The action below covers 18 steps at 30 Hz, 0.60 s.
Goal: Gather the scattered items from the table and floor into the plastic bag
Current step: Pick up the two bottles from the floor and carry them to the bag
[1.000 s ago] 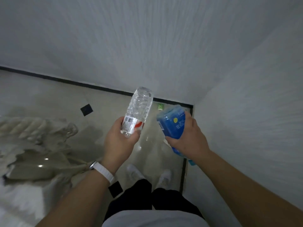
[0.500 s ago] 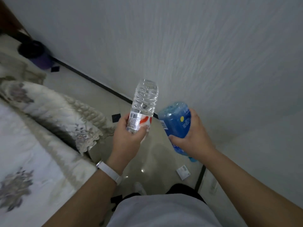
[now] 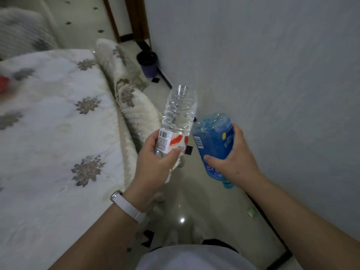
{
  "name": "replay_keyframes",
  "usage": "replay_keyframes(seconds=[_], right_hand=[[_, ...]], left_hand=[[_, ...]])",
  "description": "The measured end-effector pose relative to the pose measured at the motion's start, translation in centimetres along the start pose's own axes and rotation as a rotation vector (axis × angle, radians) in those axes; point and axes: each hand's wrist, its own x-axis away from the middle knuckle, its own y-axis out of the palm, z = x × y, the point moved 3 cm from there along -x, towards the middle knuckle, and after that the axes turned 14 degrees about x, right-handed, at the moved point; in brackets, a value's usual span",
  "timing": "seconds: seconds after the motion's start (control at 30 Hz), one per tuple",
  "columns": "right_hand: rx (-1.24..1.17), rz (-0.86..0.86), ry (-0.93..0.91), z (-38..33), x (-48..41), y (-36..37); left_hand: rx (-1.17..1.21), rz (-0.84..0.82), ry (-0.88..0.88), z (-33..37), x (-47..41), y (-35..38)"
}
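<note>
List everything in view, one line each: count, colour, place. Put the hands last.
clear bottle: one, clear with a red-and-white label, held at centre
blue bottle: one, blue, held right of the clear one
bedspread: one, white with grey flowers, left
red thing: one, red, blurred, on the bedspread at the left edge
bin: one, dark purple, on the floor by the wall
green scrap: one, pale green, on the floor by the wall
wristband: one, white, left wrist
left hand: grips the clear bottle
right hand: grips the blue bottle

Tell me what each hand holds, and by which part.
Left hand grips the clear bottle at its label; right hand grips the blue bottle around its middle.
</note>
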Motion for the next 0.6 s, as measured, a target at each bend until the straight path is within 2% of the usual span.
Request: replay_keyframes(seconds=[0.27,0.6], right_hand=[[-0.059,-0.258,-0.342,-7.1,-2.7,3.1],[-0.095,-0.597,-0.644,-17.0,5.8,12.5]], left_hand=[[-0.078,0.389,0.150,2.6,5.5,-6.3],[0.037,0.951,0.198,1.8,20.3,-17.9]])
